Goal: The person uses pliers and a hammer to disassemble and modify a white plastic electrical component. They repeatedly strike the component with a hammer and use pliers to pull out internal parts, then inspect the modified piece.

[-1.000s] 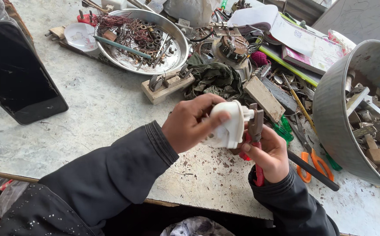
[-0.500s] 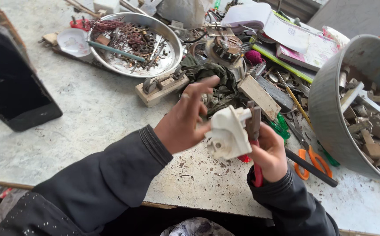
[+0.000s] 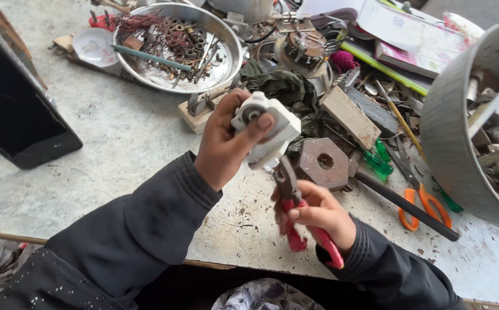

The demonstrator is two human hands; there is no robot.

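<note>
Gripping a white plastic electrical fitting [image 3: 265,133] in the left hand [image 3: 226,143], fingers curled shut around its body, thumb pressing across the top face beside a round socket hole. Holding it raised above the bench [image 3: 117,138], clear of the surface.

Clasping red-handled pliers [image 3: 295,212] in the right hand [image 3: 318,215], fingers closed about both handles. Pliers' nose pointing up, meeting the underside of the fitting; whether biting on a part there or merely touching, cannot tell — contact point hidden by the fitting.

Judging the step: working at the fitting's underside with the pliers, likely pulling or twisting out a metal piece. Still mid-way; fitting looking whole.

Next move probably calling for a firm squeeze on the handles and a steady counter-hold from the left hand, keeping the thumb away from the nose.

Lying nearby: rusty hexagonal block [image 3: 323,162] just beyond the hands, orange-handled scissors [image 3: 419,201] to the right, round metal dish [image 3: 180,46] of scrap wire and screws further back, grey bucket [image 3: 456,132] of metal parts at right.
</note>
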